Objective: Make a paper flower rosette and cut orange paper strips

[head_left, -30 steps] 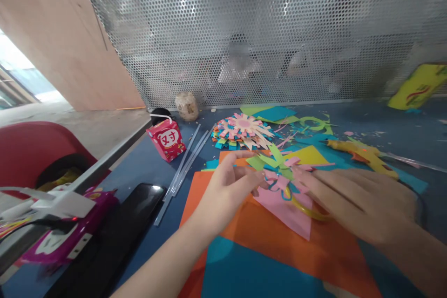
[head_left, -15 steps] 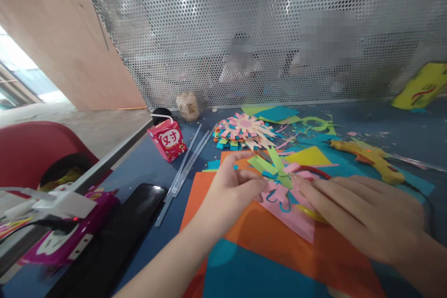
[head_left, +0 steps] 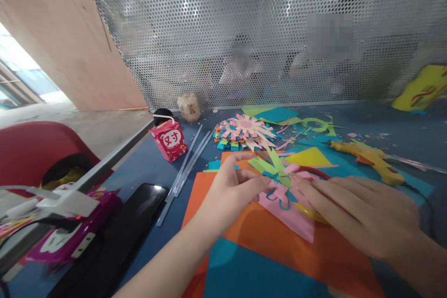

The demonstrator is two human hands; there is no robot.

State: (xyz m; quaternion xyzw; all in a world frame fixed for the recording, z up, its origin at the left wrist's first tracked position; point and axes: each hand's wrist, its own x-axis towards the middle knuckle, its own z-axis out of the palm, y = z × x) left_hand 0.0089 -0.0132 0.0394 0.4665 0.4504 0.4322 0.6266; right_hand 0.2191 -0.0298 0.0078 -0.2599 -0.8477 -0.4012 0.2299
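Note:
A paper flower (head_left: 279,178) of green, blue and pink strips, some bent into loops, lies over a pink sheet (head_left: 296,223). My left hand (head_left: 235,186) has its thumb and fingers closed on the flower's left side. From the right, my right hand (head_left: 359,209) presses its fingertips together on the flower's other edge; its thumb is hidden. A yellow curved piece (head_left: 310,213) and a red curved piece (head_left: 316,171), perhaps scissor handles, show partly beside that hand. Orange paper (head_left: 258,251) and blue paper (head_left: 251,274) lie underneath.
A yellow glue gun (head_left: 373,158) lies right, clear glue sticks (head_left: 188,167) left. Fringed paper flowers (head_left: 242,128) and paper scraps sit behind. A red drink carton (head_left: 169,139), black phone (head_left: 115,237) and purple power strip (head_left: 84,228) stand left. Perforated metal panel (head_left: 195,56) bounds the back.
Both hands stay at the flower with almost the same grip. The view has shifted very slightly; nothing else has visibly moved.

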